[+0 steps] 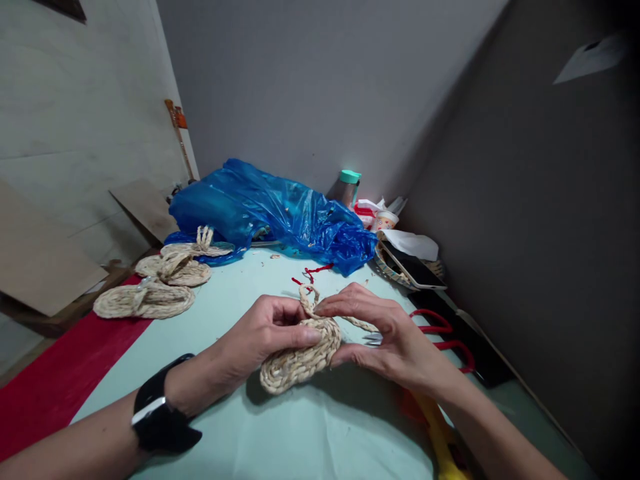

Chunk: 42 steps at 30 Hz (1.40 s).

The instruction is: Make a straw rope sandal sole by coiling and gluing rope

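A small sole of coiled, braided straw (300,360) is held above the table, tilted, its rounded near end pointing toward me. My left hand (273,327) grips it from the left, thumb pressed on the top face and fingers behind. At its far end a thin straw braid (309,293) curls up in a loop. My right hand (385,327) pinches the base of that loop with its fingertips, while the thumb rests on the sole's right edge. More of the braid (361,324) trails out behind the right hand. Fingers of the left hand are partly hidden by the sole.
Several woven straw slippers (145,298) lie at the left. A blue plastic bag (270,207) spreads across the back, near a bottle (349,187). Red-handled scissors (457,350) lie at the right, by a basket with a phone (413,263). Red string (317,270) lies behind the hands.
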Tool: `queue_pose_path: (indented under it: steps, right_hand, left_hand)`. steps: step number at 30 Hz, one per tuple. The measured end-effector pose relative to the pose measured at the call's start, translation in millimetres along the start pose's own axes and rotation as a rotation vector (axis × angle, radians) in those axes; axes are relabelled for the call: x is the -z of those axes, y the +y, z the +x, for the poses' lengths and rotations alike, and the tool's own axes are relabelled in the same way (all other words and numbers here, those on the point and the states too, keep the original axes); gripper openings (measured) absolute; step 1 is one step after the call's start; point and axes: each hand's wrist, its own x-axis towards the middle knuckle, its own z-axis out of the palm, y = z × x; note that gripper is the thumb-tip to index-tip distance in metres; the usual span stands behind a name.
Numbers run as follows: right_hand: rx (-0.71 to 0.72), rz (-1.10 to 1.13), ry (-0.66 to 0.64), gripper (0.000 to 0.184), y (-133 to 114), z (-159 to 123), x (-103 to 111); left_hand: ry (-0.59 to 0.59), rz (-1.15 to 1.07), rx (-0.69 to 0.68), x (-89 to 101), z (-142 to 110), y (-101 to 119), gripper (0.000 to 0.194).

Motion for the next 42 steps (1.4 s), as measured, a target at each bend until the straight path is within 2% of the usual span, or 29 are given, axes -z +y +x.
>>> queue_pose_path:
  steps: [14, 21, 26, 30, 33, 37, 42]
  right_hand:
    - [0.016, 0.007, 0.027, 0.039, 6.7, 0.7, -5.2]
    - [-0.012, 0.034, -0.005, 0.048, 2.7, -1.1, -0.6]
    - [-0.086, 0.029, -0.041, 0.058, -3.3, -3.8, -2.8]
    - [-0.156, -0.015, -0.001, 0.065, -4.4, -7.2, -6.0]
    - [-0.237, -0.029, 0.015, 0.064, -5.2, -10.4, -10.5]
    - [-0.325, -0.020, -0.054, 0.059, -7.1, -12.5, -18.8]
    - [-0.353, -0.057, -0.053, 0.058, -5.8, -13.6, -25.8]
  left_hand:
    - [0.021, -0.041, -0.011, -2.5, 0.4, -3.9, 0.023]
    - [0.092, -0.112, -0.052, -8.7, 1.5, -2.4, 0.024]
    - [0.162, -0.175, -0.088, -12.3, 0.6, -2.0, 0.020]
    - [0.215, -0.190, -0.125, -13.7, 1.0, -6.1, 0.017]
    - [0.237, -0.206, -0.154, -15.1, 2.2, -8.8, 0.014]
    - [0.245, -0.223, -0.165, -18.3, 2.7, -9.6, 0.014]
    - [0.266, -0.199, -0.179, -18.4, 2.0, -11.3, 0.015]
